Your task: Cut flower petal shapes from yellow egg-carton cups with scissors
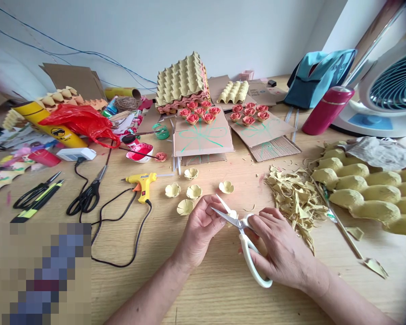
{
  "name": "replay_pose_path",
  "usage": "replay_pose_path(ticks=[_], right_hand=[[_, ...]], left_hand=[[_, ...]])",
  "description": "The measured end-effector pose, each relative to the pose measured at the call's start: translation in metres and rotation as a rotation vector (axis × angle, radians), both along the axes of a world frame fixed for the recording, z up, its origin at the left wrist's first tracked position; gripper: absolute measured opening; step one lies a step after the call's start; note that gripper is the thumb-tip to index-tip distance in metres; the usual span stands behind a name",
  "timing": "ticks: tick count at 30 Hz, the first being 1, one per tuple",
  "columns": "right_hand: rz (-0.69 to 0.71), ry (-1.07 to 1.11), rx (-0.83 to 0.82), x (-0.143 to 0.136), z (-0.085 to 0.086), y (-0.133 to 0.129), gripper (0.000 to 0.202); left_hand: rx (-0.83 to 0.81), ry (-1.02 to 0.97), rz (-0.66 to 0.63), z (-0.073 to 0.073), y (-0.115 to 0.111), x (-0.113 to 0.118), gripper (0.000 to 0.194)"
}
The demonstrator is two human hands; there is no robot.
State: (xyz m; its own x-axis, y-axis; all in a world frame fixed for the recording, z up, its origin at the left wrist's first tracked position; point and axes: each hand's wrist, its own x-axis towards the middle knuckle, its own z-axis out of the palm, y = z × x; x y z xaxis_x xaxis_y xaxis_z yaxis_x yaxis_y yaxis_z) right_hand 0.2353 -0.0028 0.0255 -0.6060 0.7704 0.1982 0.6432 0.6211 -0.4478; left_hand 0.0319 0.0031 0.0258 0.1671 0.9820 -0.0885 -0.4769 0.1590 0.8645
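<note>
In my right hand (279, 250) is a pair of scissors (253, 262) with white handles, its blades spread and pointing up and left. My left hand (203, 228) pinches a small pale yellow egg-carton piece (232, 215) beside the blades, partly hidden by fingers and scissors. Just beyond my hands, several cut egg-carton flower cups (194, 192) lie on the wooden table, one cup (226, 187) apart on the right. A heap of egg-carton trimmings (296, 198) lies to the right of them.
At left are a yellow glue gun (142, 185) with its cord, black scissors (88, 194) and a bowl of red paint (140, 152). Red paper roses (199, 112) stand on cardboard behind. Egg trays (368, 185), a magenta bottle (328, 110) and a fan (392, 85) occupy the right.
</note>
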Motion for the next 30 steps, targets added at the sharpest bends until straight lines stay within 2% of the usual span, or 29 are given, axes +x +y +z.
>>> replay_pose_path(ticks=[7, 16, 30], right_hand=[[0.036, 0.064, -0.007, -0.001, 0.004, -0.002, 0.025], [0.063, 0.048, -0.018, 0.0, 0.005, -0.003, 0.027], [0.066, 0.021, -0.038, 0.002, 0.002, 0.002, 0.025]], left_hand=[[0.006, -0.011, -0.003, 0.004, 0.0, -0.001, 0.032], [0.09, 0.117, -0.019, 0.014, 0.0, -0.007, 0.04], [0.334, 0.449, 0.02, 0.008, 0.004, -0.019, 0.065]])
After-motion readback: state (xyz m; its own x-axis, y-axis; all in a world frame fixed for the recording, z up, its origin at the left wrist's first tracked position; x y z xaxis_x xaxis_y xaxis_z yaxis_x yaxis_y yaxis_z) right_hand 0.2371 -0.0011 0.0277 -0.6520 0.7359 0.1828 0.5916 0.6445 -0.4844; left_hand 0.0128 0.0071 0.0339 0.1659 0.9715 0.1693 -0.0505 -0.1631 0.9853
